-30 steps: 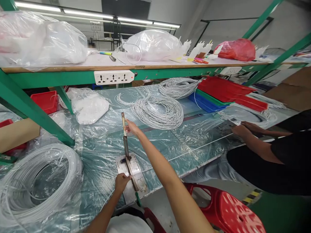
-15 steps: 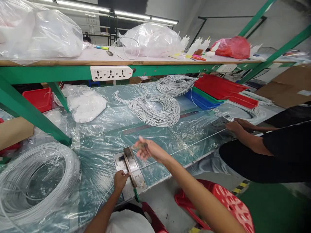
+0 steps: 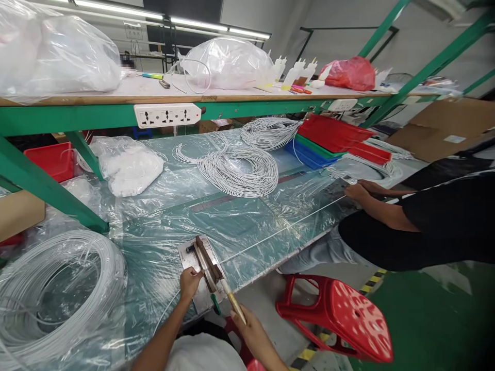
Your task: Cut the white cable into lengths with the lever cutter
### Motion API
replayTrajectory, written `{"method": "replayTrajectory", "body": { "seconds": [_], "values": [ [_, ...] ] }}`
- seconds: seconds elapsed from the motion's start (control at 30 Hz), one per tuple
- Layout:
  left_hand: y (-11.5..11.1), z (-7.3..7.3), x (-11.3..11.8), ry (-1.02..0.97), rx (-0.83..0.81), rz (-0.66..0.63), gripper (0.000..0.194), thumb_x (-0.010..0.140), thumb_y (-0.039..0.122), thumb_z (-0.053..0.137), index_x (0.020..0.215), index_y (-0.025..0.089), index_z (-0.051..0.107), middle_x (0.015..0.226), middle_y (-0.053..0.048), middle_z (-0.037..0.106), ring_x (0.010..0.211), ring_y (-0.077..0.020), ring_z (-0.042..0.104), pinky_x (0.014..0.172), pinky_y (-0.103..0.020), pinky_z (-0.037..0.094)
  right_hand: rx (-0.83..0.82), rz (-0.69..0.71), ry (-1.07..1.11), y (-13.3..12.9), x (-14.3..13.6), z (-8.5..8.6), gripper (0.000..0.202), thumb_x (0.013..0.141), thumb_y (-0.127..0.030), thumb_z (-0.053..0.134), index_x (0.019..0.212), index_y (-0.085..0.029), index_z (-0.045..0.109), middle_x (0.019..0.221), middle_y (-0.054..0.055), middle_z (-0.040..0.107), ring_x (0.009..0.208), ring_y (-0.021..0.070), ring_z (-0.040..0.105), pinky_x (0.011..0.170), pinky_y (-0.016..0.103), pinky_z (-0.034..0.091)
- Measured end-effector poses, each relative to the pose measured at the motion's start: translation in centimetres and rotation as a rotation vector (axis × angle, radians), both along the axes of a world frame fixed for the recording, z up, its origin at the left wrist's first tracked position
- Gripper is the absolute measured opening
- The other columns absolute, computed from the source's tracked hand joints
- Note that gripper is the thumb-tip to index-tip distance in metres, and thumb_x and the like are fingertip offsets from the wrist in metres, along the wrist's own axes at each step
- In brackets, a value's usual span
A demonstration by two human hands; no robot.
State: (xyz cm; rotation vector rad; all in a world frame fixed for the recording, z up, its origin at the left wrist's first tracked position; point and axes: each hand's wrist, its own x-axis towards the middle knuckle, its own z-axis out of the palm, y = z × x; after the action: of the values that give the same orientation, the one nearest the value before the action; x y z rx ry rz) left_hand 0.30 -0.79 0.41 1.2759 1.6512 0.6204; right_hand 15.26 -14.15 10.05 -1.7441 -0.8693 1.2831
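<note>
A small metal lever cutter (image 3: 212, 268) with a dark spring lies on the plastic-covered bench near its front edge. My left hand (image 3: 190, 283) is closed at the cutter's left side, pinching a thin white cable (image 3: 278, 233) that passes across the cutter. My right hand (image 3: 249, 327) is wrapped round the cutter's wooden handle (image 3: 235, 305). The brown lever arm lies down along the base. Off to the right, the cable runs taut to a co-worker's hands (image 3: 358, 190), beside a flat metal plate (image 3: 333, 191).
A large coil of white cable (image 3: 112, 273) sits at left. Bundled cables (image 3: 251, 180), a bag of white parts (image 3: 135, 172) and stacked trays (image 3: 328, 134) lie farther back. A green shelf post (image 3: 50, 185) slants at left. A red stool (image 3: 359, 319) stands at right.
My right hand has come down and toward me from above the cutter, and the lever now lies low with its handle in that hand. My left hand stays at the cable.
</note>
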Motion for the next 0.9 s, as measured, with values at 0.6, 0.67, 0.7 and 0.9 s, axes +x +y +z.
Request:
{"method": "replayTrajectory", "body": {
  "seconds": [0.6,0.67,0.7,0.9],
  "values": [
    [0.2,3.6,-3.8,-0.295,0.035,-0.092,0.050,0.060,0.069,0.054,0.053,0.020,0.044,0.051,0.004,0.041,0.052,-0.0126,0.041,0.054,-0.025,0.034,0.005,0.044,0.012,-1.0,0.9,1.5,0.066,0.064,-0.060,0.065,0.115,-0.019,0.058,0.109,0.011,0.063,0.098,0.0266,0.058,0.086,0.034,0.045],
    [0.0,5.5,-4.7,-0.310,0.076,-0.128,0.043,0.066,0.061,0.054,0.057,0.019,0.049,0.055,0.002,0.048,0.058,-0.0148,0.047,0.060,-0.026,0.037,0.003,0.131,0.197,1.0,1.7,5.4,0.059,0.069,-0.057,0.064,0.116,-0.024,0.052,0.096,0.006,0.064,0.073,0.0184,0.060,0.067,0.029,0.048],
    [-0.1,6.4,-5.1,-0.279,0.112,-0.150,0.039,0.069,0.056,0.053,0.059,0.019,0.050,0.058,0.001,0.050,0.061,-0.0161,0.049,0.062,-0.026,0.038,0.002,0.178,0.304,2.5,1.9,7.4,0.051,0.072,-0.057,0.061,0.110,-0.025,0.053,0.086,0.003,0.062,0.061,0.0140,0.056,0.058,0.026,0.046],
    [-0.9,12.0,-6.6,-0.065,0.183,-0.242,0.027,0.072,0.040,0.053,0.056,0.019,0.050,0.057,0.000,0.051,0.062,-0.0173,0.047,0.062,-0.027,0.034,0.167,0.387,0.501,16.6,0.6,14.6,0.045,0.077,-0.054,0.058,0.105,-0.020,0.050,0.079,0.003,0.058,0.067,0.0131,0.055,0.063,0.026,0.045]
  ]
}}
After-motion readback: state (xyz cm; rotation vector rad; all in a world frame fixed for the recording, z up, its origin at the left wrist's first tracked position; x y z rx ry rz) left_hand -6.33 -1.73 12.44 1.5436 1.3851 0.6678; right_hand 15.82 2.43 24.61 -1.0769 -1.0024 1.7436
